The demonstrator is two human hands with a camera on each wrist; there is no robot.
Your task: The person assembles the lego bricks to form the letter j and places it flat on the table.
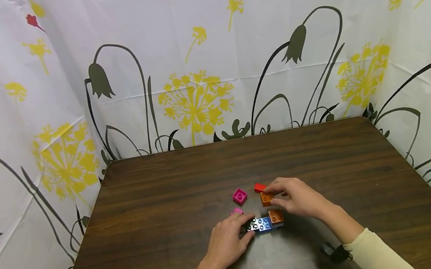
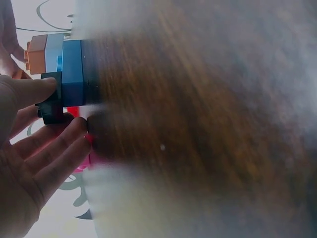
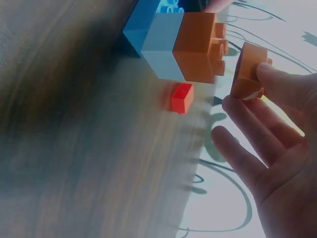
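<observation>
My left hand (image 1: 227, 241) pinches a black toy brick (image 2: 52, 101) between thumb and fingers, at the left end of a blue brick (image 1: 264, 224). On the right end of that blue brick stands a pale blue brick (image 3: 162, 45), topped by an orange brick (image 3: 194, 47). Just behind and above this stack, my right hand (image 1: 299, 196) holds a second orange brick (image 3: 250, 70) between thumb and fingertips. It hangs apart from the stacked orange brick, its studs facing up.
A magenta brick (image 1: 240, 196) lies behind the stack, with a pink brick (image 1: 236, 211) close to my left fingers. The red brick (image 1: 259, 187) rests beyond my right hand. A patterned curtain (image 1: 195, 57) hangs behind the dark wooden table (image 1: 156, 186).
</observation>
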